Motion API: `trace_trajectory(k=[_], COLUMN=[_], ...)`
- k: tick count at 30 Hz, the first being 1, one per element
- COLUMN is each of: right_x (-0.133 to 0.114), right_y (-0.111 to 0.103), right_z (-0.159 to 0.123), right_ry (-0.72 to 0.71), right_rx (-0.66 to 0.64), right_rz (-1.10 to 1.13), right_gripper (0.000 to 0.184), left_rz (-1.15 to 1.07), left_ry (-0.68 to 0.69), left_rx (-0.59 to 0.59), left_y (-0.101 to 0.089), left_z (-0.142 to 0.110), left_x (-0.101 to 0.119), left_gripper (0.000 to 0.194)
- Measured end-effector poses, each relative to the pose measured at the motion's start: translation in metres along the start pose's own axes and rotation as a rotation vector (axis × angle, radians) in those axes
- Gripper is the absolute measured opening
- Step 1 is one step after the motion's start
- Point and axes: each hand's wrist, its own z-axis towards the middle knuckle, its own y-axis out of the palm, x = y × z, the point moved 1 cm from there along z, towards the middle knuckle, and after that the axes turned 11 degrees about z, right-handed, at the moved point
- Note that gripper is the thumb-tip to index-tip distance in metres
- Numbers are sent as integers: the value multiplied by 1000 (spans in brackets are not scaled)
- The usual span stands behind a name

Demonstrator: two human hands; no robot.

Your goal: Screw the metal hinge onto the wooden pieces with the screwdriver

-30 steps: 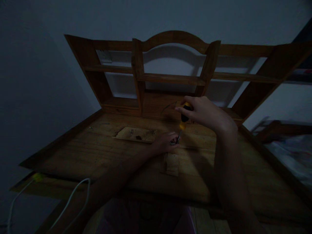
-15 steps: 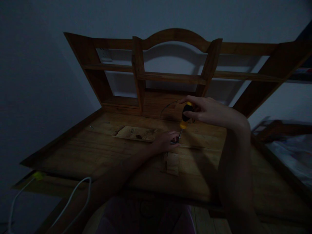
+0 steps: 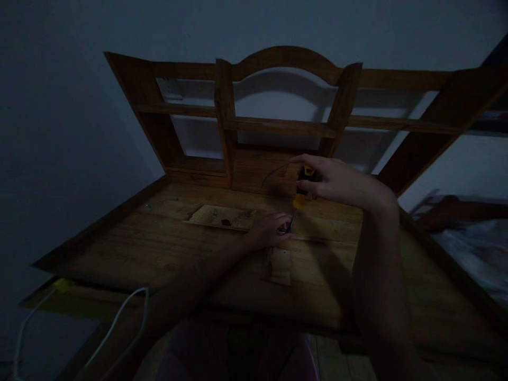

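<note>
My right hand [image 3: 335,181] is closed round the black-and-yellow handle of a screwdriver [image 3: 300,191], held nearly upright over the wooden desk [image 3: 159,248]. The screwdriver's thin shaft runs down to a small metal piece [image 3: 282,231] on the desk top. My left hand [image 3: 270,230] rests on the desk beside that tip, fingers pinched on the metal piece. The room is dim and fine detail of the metal piece is hard to make out.
A wooden hutch [image 3: 278,116] with shelves and an arched top stands at the desk's back against a white wall. A pale wood panel [image 3: 222,217] and a small wood block [image 3: 280,266] lie on the desk. A white cable [image 3: 127,309] hangs at lower left.
My right hand has turned on the screwdriver handle, with the fingers regripping, and the handle has sunk slightly. My left hand has stayed at the tip.
</note>
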Motion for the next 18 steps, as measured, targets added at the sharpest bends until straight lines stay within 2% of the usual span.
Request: trace_trajectory(k=[3,6,9,14,18], right_x=[-5,-10,-11,-7,-5], right_y=[5,11,13,10,7], right_z=[2,4,5,3,3], right_ry=[31,113,178,91,17], right_rx=[7,77,128,123,87], right_rz=[-16,-105,-178,-102,-61], right_gripper=[43,38,44,61,53], left_rz=[-14,-15,-29,-10,-1], left_ry=[5,5,1,-6,-17], left_rx=[2,3,7,-3,-29], left_y=[0,0,1,0,-1], left_z=[0,0,0,1,1], left_x=[0,0,0,1,1], left_gripper=[22,23,21,22,21])
